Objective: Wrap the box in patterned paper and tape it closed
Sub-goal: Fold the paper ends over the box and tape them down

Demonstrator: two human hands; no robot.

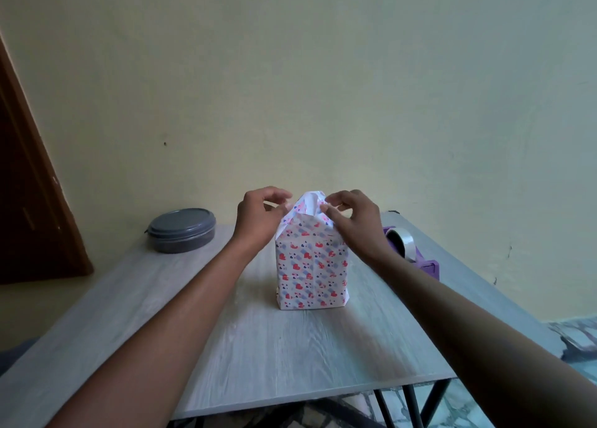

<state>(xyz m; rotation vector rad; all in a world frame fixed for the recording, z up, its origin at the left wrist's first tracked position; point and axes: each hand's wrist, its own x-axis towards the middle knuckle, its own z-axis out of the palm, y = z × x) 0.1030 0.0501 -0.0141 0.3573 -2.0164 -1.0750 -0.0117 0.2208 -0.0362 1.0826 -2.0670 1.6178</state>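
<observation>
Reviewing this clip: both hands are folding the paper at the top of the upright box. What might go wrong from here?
The box stands tall and upright, so a sideways push by the left hand or right hand may tip it. The top flap is not visibly taped and may spring open if a hand lets go. The tape dispenser sits behind the right arm, so reaching for it means releasing the fold.

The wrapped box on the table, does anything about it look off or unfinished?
Only the top: the patterned paper stands up loose above the box, white underside showing, pinched by the left hand and right hand. Nothing looks torn.
</observation>
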